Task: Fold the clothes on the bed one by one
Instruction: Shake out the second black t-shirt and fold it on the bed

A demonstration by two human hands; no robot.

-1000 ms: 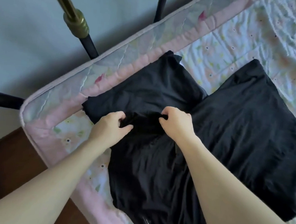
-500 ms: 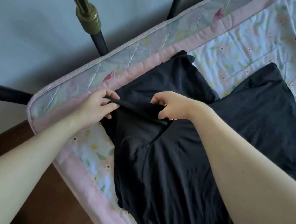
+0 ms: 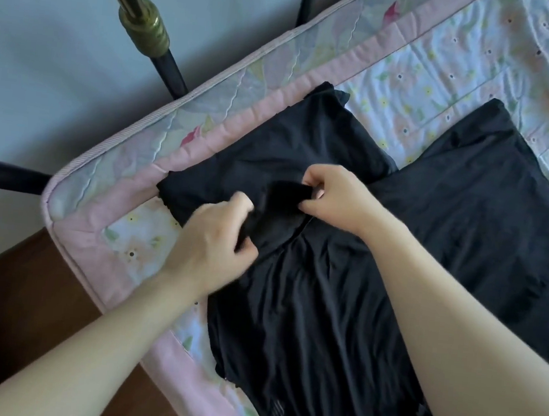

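A black garment (image 3: 306, 312) lies spread across the corner of the bed (image 3: 450, 67), its two upper parts reaching toward the mattress edge and the far right. My left hand (image 3: 215, 239) pinches a raised fold of the black fabric near the garment's middle. My right hand (image 3: 332, 197) pinches the same raised fold from the other side, fingers curled round the cloth. The fold between both hands stands a little above the rest of the garment.
The floral sheet has a pink border (image 3: 93, 239) at the mattress corner. A brass and black bed frame post (image 3: 143, 24) stands beyond it against a grey wall. Brown wooden floor (image 3: 16, 333) shows at the lower left.
My hands have come closer together and shifted slightly right on the garment. The strip of fabric stretched between them half a second ago is now bunched into a short raised fold.
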